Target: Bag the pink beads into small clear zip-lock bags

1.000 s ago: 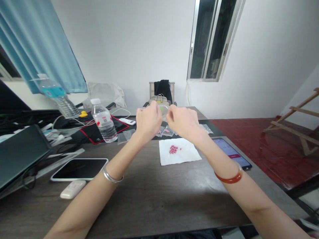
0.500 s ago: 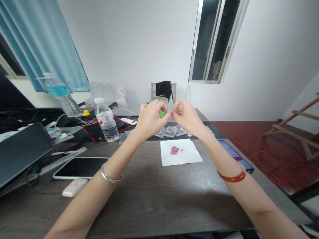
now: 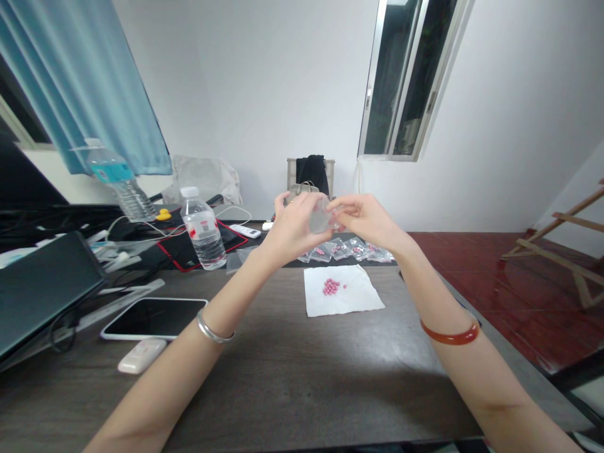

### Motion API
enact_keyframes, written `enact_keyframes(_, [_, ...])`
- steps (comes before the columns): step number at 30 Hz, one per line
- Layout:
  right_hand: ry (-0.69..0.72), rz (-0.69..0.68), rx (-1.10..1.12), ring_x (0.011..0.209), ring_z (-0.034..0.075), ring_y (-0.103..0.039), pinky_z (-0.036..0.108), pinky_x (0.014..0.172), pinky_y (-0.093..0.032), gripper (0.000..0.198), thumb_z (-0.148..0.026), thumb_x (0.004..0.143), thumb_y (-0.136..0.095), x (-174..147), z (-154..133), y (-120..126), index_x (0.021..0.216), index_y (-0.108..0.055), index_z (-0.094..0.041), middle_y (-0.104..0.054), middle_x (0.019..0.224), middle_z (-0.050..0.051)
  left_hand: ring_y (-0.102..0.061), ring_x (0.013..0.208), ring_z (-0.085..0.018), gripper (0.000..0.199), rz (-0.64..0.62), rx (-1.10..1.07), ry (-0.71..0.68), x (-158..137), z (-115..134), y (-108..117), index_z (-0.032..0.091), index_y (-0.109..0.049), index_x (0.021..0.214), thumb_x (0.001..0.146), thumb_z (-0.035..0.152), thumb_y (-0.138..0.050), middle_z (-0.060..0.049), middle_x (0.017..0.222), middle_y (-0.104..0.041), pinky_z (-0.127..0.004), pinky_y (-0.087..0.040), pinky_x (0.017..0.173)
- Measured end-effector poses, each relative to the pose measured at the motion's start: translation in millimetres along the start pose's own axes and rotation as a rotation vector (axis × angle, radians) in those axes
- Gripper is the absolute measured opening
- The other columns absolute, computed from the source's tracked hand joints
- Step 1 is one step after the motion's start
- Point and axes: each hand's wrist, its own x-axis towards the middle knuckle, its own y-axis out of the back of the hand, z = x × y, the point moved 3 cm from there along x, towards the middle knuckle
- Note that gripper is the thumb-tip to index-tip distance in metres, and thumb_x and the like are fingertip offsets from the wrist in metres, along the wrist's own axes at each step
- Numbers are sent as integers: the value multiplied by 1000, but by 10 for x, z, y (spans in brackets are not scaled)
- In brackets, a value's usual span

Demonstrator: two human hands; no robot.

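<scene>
Hands [image 3: 298, 220] holding clear plastic [image 3: 319, 219], bottle label [image 3: 202, 228] red-marked, illegible

Five or more clear bags [image 3: 340, 249] are lying at twelve o'clock of one white sheet [image 3: 349, 302]; two water bottles [image 3: 204, 231] are standing at ten; one pink pellet [image 3: 345, 287] is sitting at three o'clock of one heap [image 3: 331, 287].

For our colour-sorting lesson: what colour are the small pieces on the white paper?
The small pieces are pink, showing best in the head view.
</scene>
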Motion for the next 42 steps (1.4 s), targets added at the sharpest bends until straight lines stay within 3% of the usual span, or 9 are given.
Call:
enact_keyframes(8, [17,-202,-80,56,9,-43,23,53,-32,32,-36,83,-55,-54,-41,85,61,-59,-14,-49,56,-3,-55,92,-20,41,-73,-227,-134,-4,30,-40,16,-53,112,79,38,-62,-8,100,-58,-32,-42,81])
enact_keyframes(16, [-38,-331,-96,71,13,-54,25,63,-40,36,-49,76,-63,-51,45,94,79,-69,-13,-63,74,3,-53,81,-18,38,-202,-304,-133,4,45,-59,17,-62,93,76,50,-65,-4,87,-58,-29,-41,73])
enact_keyframes(22, [-21,-239,-58,72,12,-54,24,64,-41,36,-48,81,-57,-21,46,84,83,-70,-14,-65,77,3,-55,81,-17,36,-124,-352,-59,15,-3,-58,15,-64,93,77,48,-63,-4,88,-64,-28,-41,74])
enact_keyframes(27, [4,21,-39,69,11,-55,23,61,-41,38,-48,83,-55,68,210,226,80,-71,-14,-66,76,4,-53,71,-15,39,-76,-346,97,31,-150,-4,13,-69,88,76,50,-64,-3,77,-65,-27,-38,66])
enact_keyframes(29, [-25,24,-76,67,12,-55,24,60,-41,35,-47,79,-59,102,345,271,77,-70,-13,-66,75,5,-54,71,-15,39,-82,-428,136,37,-189,2,14,-70,88,75,50,-64,-3,78,-67,-27,-38,66])
enact_keyframes(33, [-174,-393,-267,68,14,-58,25,62,-44,24,-34,66,-71,138,701,135,78,-71,-13,-68,75,4,-60,85,-17,40,-130,-742,210,48,-205,-80,14,-69,96,75,48,-66,-7,94,-70,-28,-43,76])
enact_keyframes(36, [-425,-765,-337,68,14,-58,24,59,-45,29,-29,57,-75,89,978,-108,80,-70,-12,-67,75,4,-62,93,-19,45,-169,-927,290,48,-238,-199,14,-66,104,74,47,-68,-10,104,-69,-31,-44,83])
enact_keyframes(39, [-624,-934,-306,71,14,-60,23,61,-49,29,-27,52,-77,32,1140,-351,75,-67,-12,-66,77,3,-63,94,-20,49,-226,-990,347,34,-314,-302,14,-65,107,70,45,-73,-10,104,-69,-33,-45,84])
enact_keyframes(42, [-695,-1006,-343,67,13,-59,23,61,-50,29,-23,49,-80,-6,1208,-518,71,-66,-11,-64,72,2,-62,97,-20,46,-276,-1032,359,19,-370,-338,16,-65,105,68,41,-75,-9,104,-69,-35,-44,88])
